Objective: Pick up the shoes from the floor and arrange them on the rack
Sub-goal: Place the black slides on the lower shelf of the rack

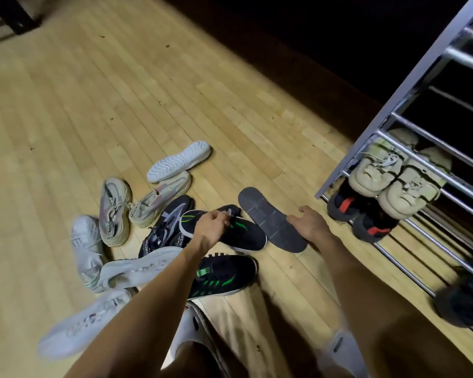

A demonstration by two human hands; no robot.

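The left hand pinched the collar of a black shoe with green stripes on the wooden floor, while the right hand gripped an overturned dark shoe just beside it. More shoes lay heaped to the left; beige sneakers sat on the metal rack at the floor's right edge.

A pale wooden plank floor carried a scatter of sneakers: beige ones, white ones, black ones with green stripes, and an upturned dark sole. A metal rack stood at its right.
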